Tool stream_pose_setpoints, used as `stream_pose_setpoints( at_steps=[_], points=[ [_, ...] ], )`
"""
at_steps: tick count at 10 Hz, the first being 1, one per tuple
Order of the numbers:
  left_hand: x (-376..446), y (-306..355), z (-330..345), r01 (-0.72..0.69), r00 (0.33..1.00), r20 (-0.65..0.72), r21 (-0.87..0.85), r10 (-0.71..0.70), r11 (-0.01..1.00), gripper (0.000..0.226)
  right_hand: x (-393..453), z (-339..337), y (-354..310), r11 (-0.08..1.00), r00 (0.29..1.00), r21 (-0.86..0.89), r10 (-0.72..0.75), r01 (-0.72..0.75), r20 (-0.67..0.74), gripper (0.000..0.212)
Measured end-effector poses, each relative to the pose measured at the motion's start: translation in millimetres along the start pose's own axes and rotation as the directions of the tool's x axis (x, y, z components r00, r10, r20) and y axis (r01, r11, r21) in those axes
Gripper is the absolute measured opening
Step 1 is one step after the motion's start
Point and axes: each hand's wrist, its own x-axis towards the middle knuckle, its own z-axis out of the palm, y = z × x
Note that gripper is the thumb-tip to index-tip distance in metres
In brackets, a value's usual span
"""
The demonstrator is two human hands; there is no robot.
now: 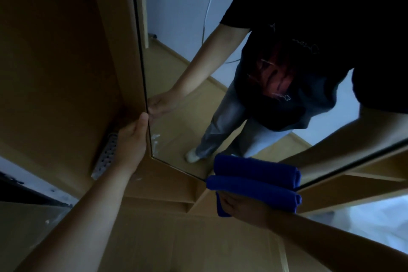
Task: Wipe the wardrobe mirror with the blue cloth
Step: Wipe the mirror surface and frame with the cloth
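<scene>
Our left hand grips the left edge of the wardrobe mirror, fingers curled behind it. Our right hand clasps the folded blue cloth, pressed against the mirror's bottom edge.

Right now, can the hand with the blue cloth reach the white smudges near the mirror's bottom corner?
Probably yes. The right hand presses the blue cloth at the mirror's bottom edge, and the smudges lie along the same glass with nothing between. The left hand only grips the side edge there.
</scene>
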Motion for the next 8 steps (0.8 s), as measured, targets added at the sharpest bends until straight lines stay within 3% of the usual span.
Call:
stream_pose_setpoints(
  at_steps=[1,2,3,4,6,7,8],
  points=[
    [-5,4,-3,0.021,0.999,0.027,0.026,-0.022,0.999,0.031,-25,-82,12,0.945,0.977,-0.248,-0.213,0.214,0.03,0.036],
    [-12,9,-5,0.062,0.997,0.042,0.015,-0.063,0.998,0.035,-38,-158,33,0.927,0.946,-0.364,-0.192,0.088,-0.261,0.066],
    [-18,28,-3,0.134,0.99,0.046,-0.107,-0.13,0.985,0.055,-55,-185,47,0.934,0.952,-0.358,-0.11,0.0,-0.285,0.072],
    [-19,60,-4,0.069,0.997,0.044,-0.131,-0.064,0.989,0.051,-67,-204,64,0.917,0.891,-0.398,-0.154,-0.032,-0.426,0.061],
    [-18,148,-7,-0.118,0.986,-0.135,-0.163,0.097,0.98,0.057,-80,-231,98,0.91,0.746,-0.392,-0.167,-0.134,-0.644,0.035],
    [-21,188,-6,-0.199,0.966,-0.191,-0.105,0.176,0.974,0.058,-88,-251,114,0.888,0.675,-0.406,-0.166,-0.214,-0.719,0.042],
    [-27,212,-3,-0.22,0.958,-0.22,-0.153,0.183,0.963,0.058,-94,-274,131,0.88,0.557,-0.368,-0.151,-0.3,-0.817,0.044]
  ],
)
